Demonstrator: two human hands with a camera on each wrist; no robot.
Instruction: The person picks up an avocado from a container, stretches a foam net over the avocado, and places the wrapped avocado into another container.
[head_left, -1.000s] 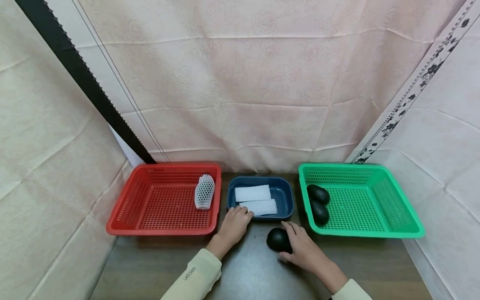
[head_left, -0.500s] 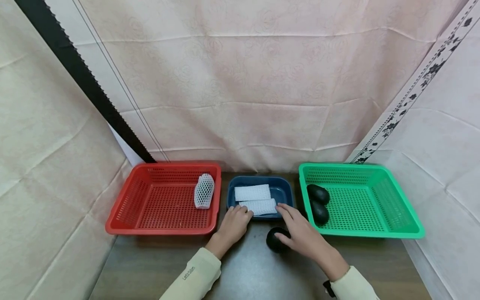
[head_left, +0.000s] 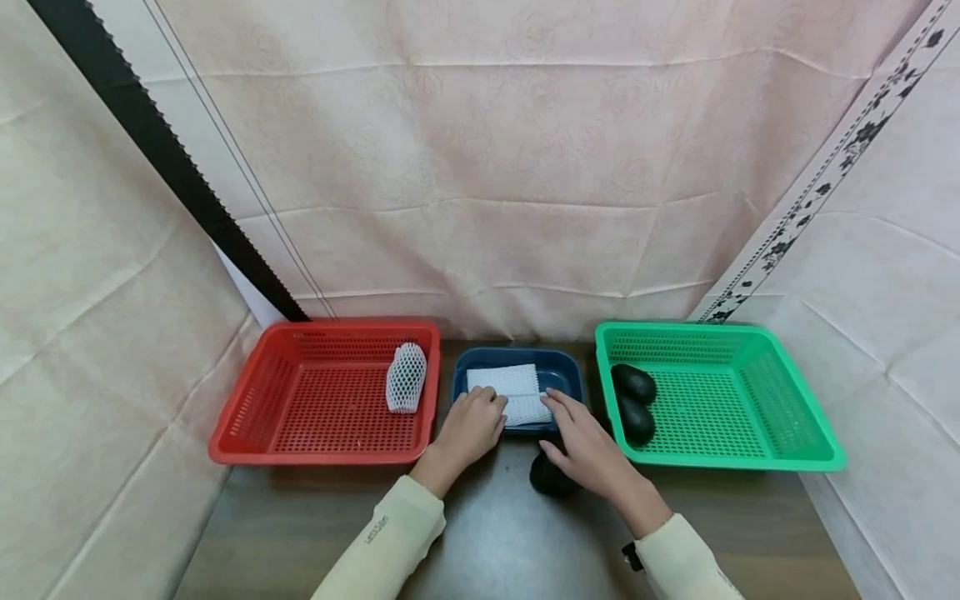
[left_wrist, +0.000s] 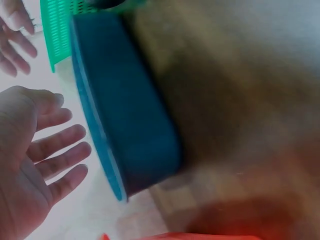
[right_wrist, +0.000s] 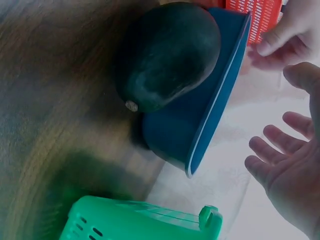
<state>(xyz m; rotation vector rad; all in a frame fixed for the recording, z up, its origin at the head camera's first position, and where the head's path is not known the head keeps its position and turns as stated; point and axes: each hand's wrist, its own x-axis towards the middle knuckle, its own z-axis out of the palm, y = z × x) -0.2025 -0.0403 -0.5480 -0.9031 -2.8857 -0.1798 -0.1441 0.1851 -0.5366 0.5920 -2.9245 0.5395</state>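
Note:
A small blue tray (head_left: 557,377) lies in the middle, with one white foam net sleeve (head_left: 498,379) flat at its back and another foam net sleeve (head_left: 528,411) in front. My left hand (head_left: 469,427) hovers over the tray's front left, fingers loosely bent and holding nothing in the left wrist view. From the right, my right hand (head_left: 588,450) reaches over the front sleeve, its fingertips by the sleeve's right end. The right wrist view shows those fingers spread and free. A dark avocado (right_wrist: 170,55) rests on the table before the tray, partly hidden by my right hand in the head view.
At left, a red basket (head_left: 315,459) contains a bulging white foam net (head_left: 407,379); its contents are unclear. The green basket (head_left: 738,462) at right holds two dark avocados (head_left: 636,419) along its left wall. Pale cloth (head_left: 487,167) hangs behind.
My right hand has let go of the avocado and moved up and left to the front net sleeve. My left hand has shifted slightly forward over the tray.

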